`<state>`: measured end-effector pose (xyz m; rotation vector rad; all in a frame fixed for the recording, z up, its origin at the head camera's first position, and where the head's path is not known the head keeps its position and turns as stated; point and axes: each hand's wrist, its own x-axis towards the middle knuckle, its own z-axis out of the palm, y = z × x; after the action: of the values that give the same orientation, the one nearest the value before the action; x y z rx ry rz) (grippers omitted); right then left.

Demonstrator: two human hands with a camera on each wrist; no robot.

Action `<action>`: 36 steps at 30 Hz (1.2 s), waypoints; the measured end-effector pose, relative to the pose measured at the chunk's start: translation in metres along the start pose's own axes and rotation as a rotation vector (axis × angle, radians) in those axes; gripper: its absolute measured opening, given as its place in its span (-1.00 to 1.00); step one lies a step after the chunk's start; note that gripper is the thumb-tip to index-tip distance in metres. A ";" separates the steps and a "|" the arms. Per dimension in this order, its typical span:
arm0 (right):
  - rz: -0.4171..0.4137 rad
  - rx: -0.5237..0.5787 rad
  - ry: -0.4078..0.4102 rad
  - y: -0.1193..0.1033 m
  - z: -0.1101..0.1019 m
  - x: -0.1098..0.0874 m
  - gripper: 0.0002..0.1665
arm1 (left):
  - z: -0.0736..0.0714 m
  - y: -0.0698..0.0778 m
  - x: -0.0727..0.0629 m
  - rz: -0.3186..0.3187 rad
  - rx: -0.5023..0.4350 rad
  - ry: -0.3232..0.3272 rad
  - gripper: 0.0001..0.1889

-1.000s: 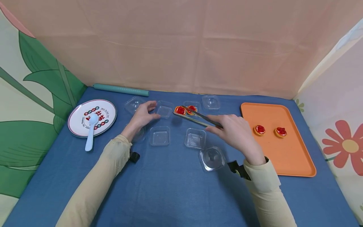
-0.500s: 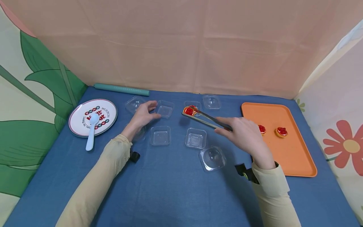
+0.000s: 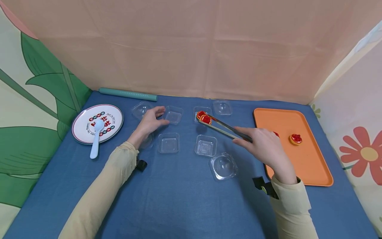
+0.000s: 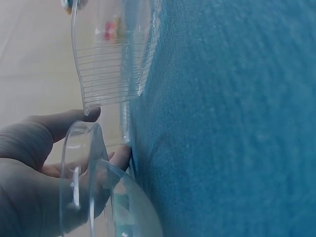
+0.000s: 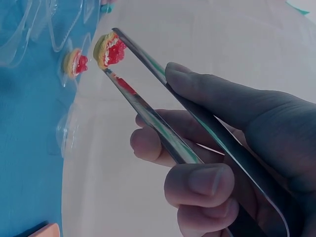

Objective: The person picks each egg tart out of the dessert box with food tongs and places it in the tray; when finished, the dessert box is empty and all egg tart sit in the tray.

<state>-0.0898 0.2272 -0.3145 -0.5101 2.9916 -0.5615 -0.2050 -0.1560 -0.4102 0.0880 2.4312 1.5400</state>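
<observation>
My right hand [image 3: 264, 146] grips a pair of metal tongs [image 5: 197, 113]. A small tart with red topping [image 5: 111, 50] is pinched at the tongs' tips. In the head view this tart overlaps a second red-topped tart [image 3: 200, 114], which sits in the clear plastic box [image 3: 206, 109] at the back middle. The right wrist view shows the two tarts apart, the held one higher. My left hand [image 3: 150, 122] is at the left edge of another clear box [image 3: 173, 115], thumb and fingers spread. Its fingertips are right at the clear plastic in the left wrist view.
Several other clear boxes and lids [image 3: 206, 145] lie about the middle of the blue table [image 3: 167, 199]. An orange tray [image 3: 304, 166] with tarts is on the right. At left are a white plate [image 3: 86, 132] with a pale blue spoon [image 3: 95, 146] and a teal rolling pin [image 3: 128, 94].
My right hand and the tongs have moved right and a little nearer, carrying the held tart from the left of the boxed tart to its near right side. My left hand has stayed put.
</observation>
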 end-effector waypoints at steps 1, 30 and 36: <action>-0.002 0.000 -0.001 0.001 0.000 -0.001 -0.39 | 0.000 0.000 0.000 -0.002 0.000 0.000 -0.24; 0.064 -0.001 0.000 0.027 0.002 -0.032 -0.37 | 0.000 -0.002 0.000 0.003 -0.005 0.012 -0.24; 0.110 -0.018 -0.020 0.030 0.003 -0.038 -0.34 | 0.000 -0.004 0.000 0.003 -0.004 0.007 -0.24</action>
<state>-0.0634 0.2653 -0.3280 -0.3471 2.9854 -0.5187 -0.2051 -0.1576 -0.4136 0.0854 2.4344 1.5483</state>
